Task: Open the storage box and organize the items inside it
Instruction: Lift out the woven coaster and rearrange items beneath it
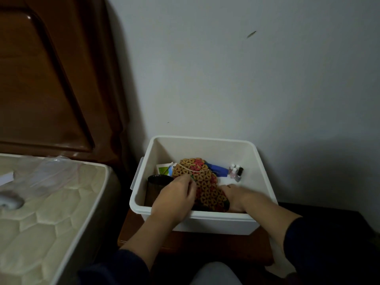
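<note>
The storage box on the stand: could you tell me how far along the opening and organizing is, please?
Done: the storage box stands open, with no lid on it. In hand: the left hand and right hand are both inside, handling the stack of woven mats. Left: the dark cup, small bottles, blue item and green-and-white packet lie loosely arranged.
</note>
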A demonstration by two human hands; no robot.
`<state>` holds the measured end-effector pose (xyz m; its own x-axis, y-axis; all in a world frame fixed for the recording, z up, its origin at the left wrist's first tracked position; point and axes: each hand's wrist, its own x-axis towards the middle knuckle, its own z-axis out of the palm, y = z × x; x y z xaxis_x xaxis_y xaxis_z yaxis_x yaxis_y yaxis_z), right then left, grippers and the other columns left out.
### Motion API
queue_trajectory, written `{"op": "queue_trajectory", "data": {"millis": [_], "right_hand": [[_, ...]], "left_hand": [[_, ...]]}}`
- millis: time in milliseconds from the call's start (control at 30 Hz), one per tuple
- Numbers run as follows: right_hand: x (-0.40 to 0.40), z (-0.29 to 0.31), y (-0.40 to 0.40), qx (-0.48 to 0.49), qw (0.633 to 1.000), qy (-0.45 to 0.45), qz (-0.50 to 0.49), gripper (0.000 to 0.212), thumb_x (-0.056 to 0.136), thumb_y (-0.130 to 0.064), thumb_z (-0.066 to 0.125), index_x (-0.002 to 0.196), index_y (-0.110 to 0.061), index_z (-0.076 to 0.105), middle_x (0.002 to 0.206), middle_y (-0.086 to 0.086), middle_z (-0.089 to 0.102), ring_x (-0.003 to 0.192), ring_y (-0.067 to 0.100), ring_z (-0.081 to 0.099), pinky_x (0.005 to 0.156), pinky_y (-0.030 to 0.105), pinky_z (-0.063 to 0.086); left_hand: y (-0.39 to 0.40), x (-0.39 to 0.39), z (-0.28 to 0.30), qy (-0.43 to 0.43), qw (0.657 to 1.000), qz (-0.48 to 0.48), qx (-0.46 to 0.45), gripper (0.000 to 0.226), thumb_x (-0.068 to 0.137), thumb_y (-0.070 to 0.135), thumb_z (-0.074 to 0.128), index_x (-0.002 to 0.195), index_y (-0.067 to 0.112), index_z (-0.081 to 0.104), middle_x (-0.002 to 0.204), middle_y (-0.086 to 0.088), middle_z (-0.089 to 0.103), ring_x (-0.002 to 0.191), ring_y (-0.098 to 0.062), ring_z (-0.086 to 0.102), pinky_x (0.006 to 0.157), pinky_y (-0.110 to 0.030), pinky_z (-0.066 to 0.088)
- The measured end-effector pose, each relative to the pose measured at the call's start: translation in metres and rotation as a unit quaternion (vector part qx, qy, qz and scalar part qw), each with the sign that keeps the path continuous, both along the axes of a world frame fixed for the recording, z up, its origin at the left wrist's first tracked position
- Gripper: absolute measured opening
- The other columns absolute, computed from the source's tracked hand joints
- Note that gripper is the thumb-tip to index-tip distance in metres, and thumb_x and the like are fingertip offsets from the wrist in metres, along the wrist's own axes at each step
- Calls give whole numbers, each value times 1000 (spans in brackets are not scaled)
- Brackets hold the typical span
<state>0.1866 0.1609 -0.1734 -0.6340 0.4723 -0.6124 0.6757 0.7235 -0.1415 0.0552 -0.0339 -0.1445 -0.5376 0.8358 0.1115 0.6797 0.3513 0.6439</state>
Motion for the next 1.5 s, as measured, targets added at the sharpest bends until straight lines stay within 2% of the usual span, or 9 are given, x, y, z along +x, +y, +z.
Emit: {"op": "queue_trajectory", "data": {"millis": [300, 467, 600, 733, 867, 1033, 1233, 1400, 1500], "right_hand": [[-4, -9, 16, 33, 999, -26, 7, 108, 68, -59, 89, 153, -31, 29, 154, 7, 45, 138, 31, 45, 113, 52, 44], [-2, -17, 23, 66, 996, -52, -7, 130, 58, -68, 90, 158, -30, 16, 167, 14, 13, 155, 35, 14, 124, 56, 30], [1, -12, 23, 75, 997, -9, -10, 125, 57, -69, 91, 152, -22, 24, 160, 14, 20, 149, 32, 27, 120, 50, 38], [9, -1, 24, 27, 995, 98, -24, 47, 81, -44, 88, 102, -41, 46, 117, -5, 58, 97, 8, 57, 75, 28, 48], [18, 36, 19, -10, 983, 182, 6, 24, 97, -31, 75, 94, -47, 58, 102, -16, 65, 93, 6, 64, 79, 29, 53], [23, 71, 7, -103, 887, 438, -102, 10, 105, -21, 64, 108, -29, 67, 95, -9, 73, 88, 6, 68, 81, 26, 54], [-4, 71, -29, -290, 747, 518, -298, 20, 111, -24, 52, 122, -15, 67, 118, 6, 77, 114, 25, 72, 98, 45, 58], [-14, 48, -19, -184, 808, 461, -316, 19, 111, -27, 50, 115, -22, 67, 115, 4, 74, 100, 22, 72, 94, 46, 61], [-5, 24, 3, -98, 927, 266, -245, 20, 104, -14, 62, 124, -17, 66, 137, 10, 63, 124, 29, 61, 108, 39, 49]], "left_hand": [[9, -13, -11, -94, 995, -14, -1, 14, 110, 35, 41, 115, 38, 53, 93, 11, 57, 71, -3, 55, 59, -19, 34], [10, -13, -14, -103, 995, -12, 8, 14, 109, 34, 42, 116, 37, 53, 87, 11, 55, 67, -4, 51, 58, -21, 33], [8, -13, -13, -91, 996, -12, 12, 14, 109, 35, 41, 115, 38, 53, 89, 12, 56, 69, -3, 52, 58, -20, 32], [8, -12, -12, -94, 995, -9, 19, 9, 107, 39, 45, 109, 39, 54, 85, 13, 57, 68, -3, 52, 59, -21, 35], [8, -11, -9, -91, 995, -5, 31, 11, 105, 47, 49, 108, 39, 56, 98, 15, 61, 87, -2, 60, 75, -25, 48], [3, -10, 0, -194, 979, -1, 67, 33, 97, 62, 58, 118, 37, 63, 107, 10, 70, 96, -6, 68, 82, -27, 56], [-3, -6, 18, -490, 852, -27, 182, 31, 103, 26, 68, 133, 22, 60, 122, -4, 77, 105, -31, 78, 68, -40, 67], [-12, -10, 10, -424, 875, 78, 221, 16, 108, 22, 58, 123, 21, 60, 117, -8, 76, 87, -31, 80, 55, -43, 66], [-12, -14, 5, -407, 880, 100, 223, 10, 108, 24, 58, 116, 30, 60, 116, -4, 75, 81, -29, 81, 52, -39, 64]]}}
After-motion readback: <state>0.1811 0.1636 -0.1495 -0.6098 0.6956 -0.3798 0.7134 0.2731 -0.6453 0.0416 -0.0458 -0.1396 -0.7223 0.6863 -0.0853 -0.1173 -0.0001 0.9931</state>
